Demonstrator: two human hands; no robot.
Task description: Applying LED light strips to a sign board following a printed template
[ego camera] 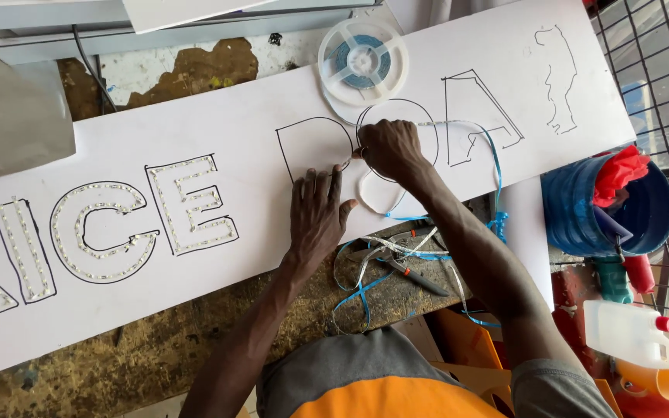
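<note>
Head view, looking down past an orange and grey shirt (365, 387) at the near edge of a worn, paint-stained bench (156, 348). Just beyond the near edge, a tangle of blue and white strip offcuts (373, 267) with a pair of dark-handled cutters (416, 277) lying in it. Off the right end of the bench, a white plastic jug with a red cap (629, 333), an orange cup (663, 381) and a blue bucket (621, 205) stuffed with red cloth. Across the middle of the bench, running end to end, a long white board (234, 155) with outlined letters, those toward the left end already filled with rows of small lights. Left hand (317, 217) open, fingers spread and pressed flat on the board beside an empty letter outline. Right hand (389, 149) just beyond it, fingertips pinched on a thin LED strip (458, 124) held against the outline of a round letter, the strip looping back toward the right. At the far edge, touching the board, a clear reel (363, 62) of blue strip.
</note>
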